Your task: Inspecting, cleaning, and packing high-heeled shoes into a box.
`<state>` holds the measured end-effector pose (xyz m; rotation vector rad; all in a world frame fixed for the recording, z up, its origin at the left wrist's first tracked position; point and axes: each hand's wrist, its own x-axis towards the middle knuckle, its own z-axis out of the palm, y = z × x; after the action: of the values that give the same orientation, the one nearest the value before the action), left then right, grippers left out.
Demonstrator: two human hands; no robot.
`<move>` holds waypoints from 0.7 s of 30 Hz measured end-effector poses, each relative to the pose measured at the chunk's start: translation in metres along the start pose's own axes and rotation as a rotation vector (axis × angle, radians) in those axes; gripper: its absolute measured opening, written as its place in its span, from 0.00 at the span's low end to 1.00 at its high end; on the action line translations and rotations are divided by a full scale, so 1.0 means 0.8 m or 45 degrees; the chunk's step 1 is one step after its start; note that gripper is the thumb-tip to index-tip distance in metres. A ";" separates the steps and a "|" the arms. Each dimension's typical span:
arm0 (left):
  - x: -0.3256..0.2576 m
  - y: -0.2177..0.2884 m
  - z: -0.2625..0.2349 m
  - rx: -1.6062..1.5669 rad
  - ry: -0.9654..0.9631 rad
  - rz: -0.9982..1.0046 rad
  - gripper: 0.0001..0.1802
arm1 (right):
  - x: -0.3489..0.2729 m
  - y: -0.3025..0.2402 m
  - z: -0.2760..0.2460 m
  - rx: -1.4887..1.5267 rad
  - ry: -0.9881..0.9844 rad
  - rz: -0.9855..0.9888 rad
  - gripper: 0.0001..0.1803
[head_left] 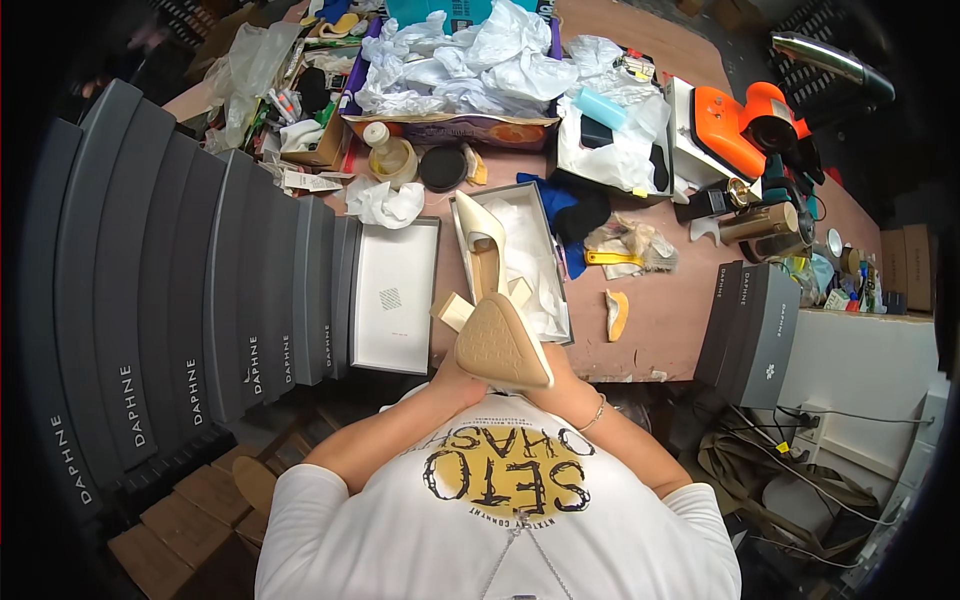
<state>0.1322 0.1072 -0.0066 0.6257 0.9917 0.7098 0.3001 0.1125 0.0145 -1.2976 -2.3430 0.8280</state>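
Note:
A pair of cream block-heeled shoes is held up in front of my chest. The nearer shoe (503, 345) shows its tan sole, its toe tilted toward me. My left hand (462, 388) grips it on the left and my right hand (568, 385) on the right; the sole hides most of the fingers. Beyond it the other shoe (477, 228), cream with a pointed toe, points away over an open shoebox (551, 270) lined with white tissue. Whether a hand also holds this farther shoe is hidden. An upturned white box lid (395, 340) lies to the left.
Tall stacks of dark grey shoeboxes (240, 290) line the left side; more boxes (750, 325) stand at right. Behind are a carton of crumpled tissue (465, 70), a pump bottle (390, 158), a black round tin (443, 168), a yellow-handled brush (620, 258) and an orange device (735, 125).

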 end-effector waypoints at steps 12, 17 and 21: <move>0.006 -0.034 -0.006 -0.300 -0.036 0.128 0.15 | -0.002 -0.020 -0.008 0.121 0.056 0.140 0.07; -0.009 0.011 0.013 -0.893 0.169 -0.231 0.13 | -0.007 -0.008 -0.015 0.186 -0.112 0.017 0.08; -0.001 -0.008 0.000 -0.996 -0.039 -0.067 0.13 | -0.005 -0.020 -0.017 0.146 -0.006 0.190 0.11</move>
<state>0.1331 0.1025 -0.0106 -0.0736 0.6217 0.9583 0.2991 0.1072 0.0346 -1.4356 -2.1878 0.9960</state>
